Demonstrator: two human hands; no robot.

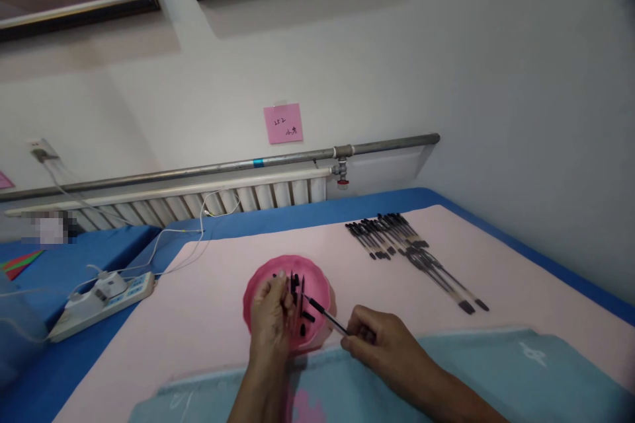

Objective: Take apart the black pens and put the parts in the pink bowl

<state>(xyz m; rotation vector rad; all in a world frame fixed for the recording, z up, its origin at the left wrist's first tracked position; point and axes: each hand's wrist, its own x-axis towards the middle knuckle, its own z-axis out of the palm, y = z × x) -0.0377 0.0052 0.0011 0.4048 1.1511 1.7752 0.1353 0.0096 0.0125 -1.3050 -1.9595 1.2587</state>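
Note:
A pink scalloped dish [323, 277] holds several small black pen caps [308, 316] and some thin dark pen parts [300, 291]. Over its left side, my left hand [272, 312] is closed in a pinch, and whatever sits between its fingertips is too small to tell. My right hand [373, 338] grips the rear of a pen [330, 318] with a clear barrel and a black front section. This pen slants up to the left, its tip above the dish near my left fingers. Farther right, several black pens [387, 236] lie in a loose row, with a few more [443, 279] nearer me.
Pale pink sheeting [198, 317] covers the blue table [317, 218]. A light blue cloth [476, 370] lies along the near edge. At left are a power strip [106, 307] with chargers and white cables [201, 225]. Behind stand a radiator [278, 195] and a wall pipe [223, 167].

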